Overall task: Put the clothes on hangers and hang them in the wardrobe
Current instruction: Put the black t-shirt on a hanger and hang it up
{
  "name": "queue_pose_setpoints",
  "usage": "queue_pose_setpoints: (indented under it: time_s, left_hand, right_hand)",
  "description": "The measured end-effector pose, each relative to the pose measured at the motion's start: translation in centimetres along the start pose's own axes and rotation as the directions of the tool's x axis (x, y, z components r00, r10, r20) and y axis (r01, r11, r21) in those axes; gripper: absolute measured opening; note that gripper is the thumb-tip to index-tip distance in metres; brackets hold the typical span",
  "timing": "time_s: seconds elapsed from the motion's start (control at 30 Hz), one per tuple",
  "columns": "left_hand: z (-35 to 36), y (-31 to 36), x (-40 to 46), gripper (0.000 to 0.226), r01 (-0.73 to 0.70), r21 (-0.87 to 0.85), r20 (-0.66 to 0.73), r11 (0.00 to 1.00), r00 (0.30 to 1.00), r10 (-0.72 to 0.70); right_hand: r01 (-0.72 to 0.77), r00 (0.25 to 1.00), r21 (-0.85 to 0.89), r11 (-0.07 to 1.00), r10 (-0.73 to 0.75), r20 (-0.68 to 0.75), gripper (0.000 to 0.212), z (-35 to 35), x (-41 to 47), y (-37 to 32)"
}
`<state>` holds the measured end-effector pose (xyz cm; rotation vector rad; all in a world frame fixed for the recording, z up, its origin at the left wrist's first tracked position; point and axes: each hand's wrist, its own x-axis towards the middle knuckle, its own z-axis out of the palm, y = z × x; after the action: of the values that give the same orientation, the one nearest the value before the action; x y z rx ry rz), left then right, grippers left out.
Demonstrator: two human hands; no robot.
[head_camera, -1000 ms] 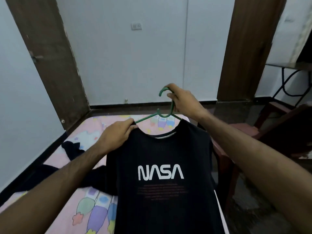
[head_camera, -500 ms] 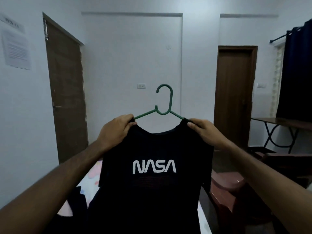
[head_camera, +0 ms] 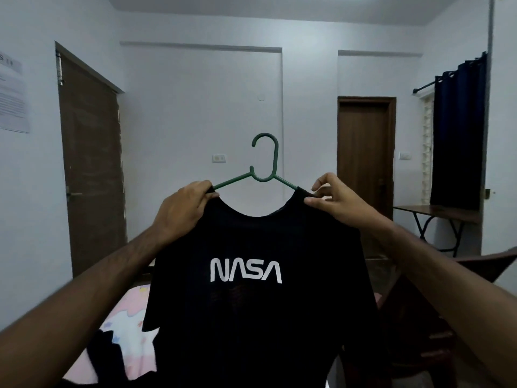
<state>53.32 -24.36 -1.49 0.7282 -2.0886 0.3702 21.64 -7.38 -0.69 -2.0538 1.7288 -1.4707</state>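
Grip first: left hand is curling its fingers round the shoulder of the black T-shirt at centre-left of the frame, pressing cloth against the arm of the green hanger beneath. Right hand is pinching the opposite shoulder seam between thumb and forefinger at centre-right, the other fingers lifting loosely above.

Item, T-shirt: hanging flat and front-facing in the middle of the frame, white NASA lettering level, neckline dipping between the two hands. Both hanger arms are running inside the collar; only the inner ends and the hook are showing, the hook standing upright above the neckline.

Step in hand, as judged: settling the shoulders evenly on the hanger before carrying it off. Doing it well is likely meaning drawing each seam out to the tip of its arm, keeping the collar centred under the hook, then shifting one hand to the hook so the cloth is not sliding off.

Surroundings: bed with pink patterned sheet lying at lower left, dark clothing heaped on it, probably awaiting hangers. Brown door at left, second door right of centre, folding table and dark curtain at right. Wardrobe is not appearing in view.
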Motion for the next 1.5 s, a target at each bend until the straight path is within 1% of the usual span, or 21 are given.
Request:
queue_pose_setpoints:
  time_s: [0.07,0.1,0.17,0.2,0.3,0.37,0.4,0.47,0.53,0.57,0.67,0.73,0.8,0.87,0.93,1.03,1.2,1.3,1.4,1.43,1.5]
  left_hand:
    - [0.8,0.5,0.9,0.025,-0.013,-0.033,0.009,0.999,1.0,0.013]
    - [1.3,0.7,1.5,0.025,-0.022,-0.096,-0.01,0.995,1.0,0.021]
    - [2.4,1.3,2.2,0.027,-0.059,-0.241,-0.098,0.969,0.995,0.036]
    - [3.1,1.8,2.4,0.03,-0.098,-0.269,-0.144,0.958,0.988,0.061]
    - [6.1,3.0,3.0,0.035,-0.248,-0.263,-0.199,0.932,0.959,0.199]
    - [9.4,3.6,4.5,0.033,-0.293,-0.278,-0.213,0.915,0.948,0.239]
    - [11.2,4.0,5.7,0.029,-0.289,-0.3,-0.237,0.909,0.946,0.223]
    - [14.3,4.5,9.2,0.024,-0.224,-0.405,-0.316,0.887,0.944,0.094]
    - [16.5,5.1,14.3,0.033,-0.146,-0.489,-0.342,0.86,0.939,-0.034]
    - [17.4,5.1,17.4,0.036,-0.13,-0.469,-0.327,0.873,0.944,-0.036]
    - [19.3,5.4,26.8,0.031,-0.155,-0.303,-0.198,0.94,0.975,0.098]
    - [19.8,6.0,32.4,0.02,-0.155,-0.213,-0.078,0.965,0.987,0.141]
    - [19.7,8.1,37.8,0.017,-0.148,-0.12,0.003,0.982,0.989,0.149]
    - [18.9,9.6,40.4,0.019,-0.149,-0.052,0.029,0.987,0.988,0.151]
    - [17.8,12.4,44.8,0.02,-0.166,-0.037,-0.002,0.985,0.986,0.166]
    - [16.1,17.6,51.8,0.021,-0.192,-0.087,-0.043,0.978,0.981,0.189]
    - [14.3,26.0,62.6,0.018,-0.199,-0.299,-0.078,0.933,0.98,0.184]
    - [13.5,30.4,67.6,0.017,-0.22,-0.465,-0.083,0.858,0.975,0.206]
    - [13.5,34.7,71.9,0.015,-0.258,-0.592,-0.077,0.763,0.961,0.265]
    - [13.7,36.3,73.2,0.014,-0.27,-0.614,-0.076,0.741,0.955,0.285]
    - [14.5,39.1,75.5,0.012,-0.297,-0.608,-0.05,0.736,0.94,0.338]
  right_hand:
    - [0.029,0.999,-0.179,0.983,-0.026,0.019,0.025,-0.2,0.7,1.1]
    - [0.049,0.999,-0.25,0.967,-0.049,0.005,0.02,-0.3,1.1,1.8]
    - [0.042,0.996,-0.277,0.96,-0.061,-0.058,0.021,-0.6,2.0,3.8]
    - [0.026,0.995,-0.279,0.96,-0.053,-0.09,0.021,-1.0,2.5,5.0]
    - [-0.018,0.989,-0.318,0.948,-0.031,-0.148,0.022,-3.4,4.6,8.6]
    - [-0.022,0.988,-0.334,0.942,-0.031,-0.151,0.026,-5.7,6.4,11.0]
    - [-0.02,0.989,-0.346,0.938,-0.033,-0.146,0.031,-6.7,7.6,12.0]
    - [-0.013,0.99,-0.375,0.927,-0.041,-0.136,0.043,-8.6,10.3,13.4]
    - [0.005,0.985,-0.39,0.921,-0.071,-0.155,0.041,-10.9,13.7,14.5]
    - [0.018,0.982,-0.377,0.926,-0.088,-0.169,0.04,-12.5,15.4,14.8]
    - [0.1,0.973,-0.338,0.936,-0.162,-0.161,0.037,-18.2,20.2,15.4]
    - [0.154,0.965,-0.327,0.932,-0.214,-0.154,0.024,-21.9,23.0,16.1]
    - [0.178,0.96,-0.306,0.935,-0.233,-0.154,0.007,-26.3,25.6,16.9]
    - [0.149,0.963,-0.338,0.929,-0.215,-0.165,0.009,-28.5,27.3,17.3]
    - [0.104,0.962,-0.382,0.918,-0.19,-0.196,0.008,-33.4,29.3,16.4]
    - [0.057,0.956,-0.417,0.907,-0.17,-0.241,0.009,-41.7,31.7,14.3]
    - [-0.023,0.944,-0.502,0.865,-0.146,-0.295,0.009,-55.4,34.7,10.9]
    - [-0.088,0.941,-0.522,0.849,-0.1,-0.322,0.007,-62.1,35.2,8.7]
    - [-0.182,0.925,-0.552,0.814,-0.049,-0.376,0.009,-67.9,34.7,7.3]
    - [-0.212,0.918,-0.562,0.799,-0.034,-0.396,0.008,-69.7,34.2,6.8]
    - [-0.26,0.906,-0.59,0.764,-0.019,-0.423,0.009,-72.9,33.0,6.4]
